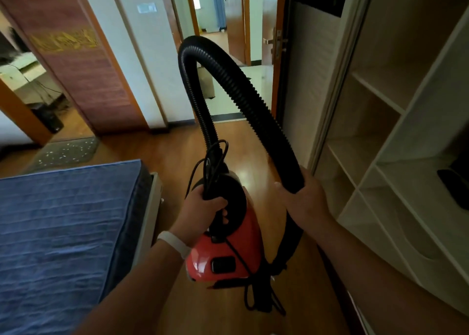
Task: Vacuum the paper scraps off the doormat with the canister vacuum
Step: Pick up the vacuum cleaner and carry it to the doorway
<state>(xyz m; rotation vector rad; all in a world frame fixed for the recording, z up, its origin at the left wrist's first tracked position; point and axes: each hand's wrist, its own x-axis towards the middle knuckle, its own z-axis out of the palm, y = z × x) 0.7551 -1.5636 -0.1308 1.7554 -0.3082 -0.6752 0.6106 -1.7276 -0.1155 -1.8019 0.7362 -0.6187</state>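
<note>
Vacuum [223,253] carried off the floor: left hand [203,207] closed on handle plus bundled cord [210,167], right hand [304,197] gripping hose [243,90] so it doesn't drag; mat [66,153] with scraps [68,149] sits far left by the door [76,62], beyond the bed [63,233].

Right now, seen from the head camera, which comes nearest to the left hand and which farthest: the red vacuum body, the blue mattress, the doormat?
1. Red vacuum body: the left hand grips its handle.
2. Blue mattress: just left.
3. Doormat: far left, beyond the mattress, flecked with scraps.
</note>
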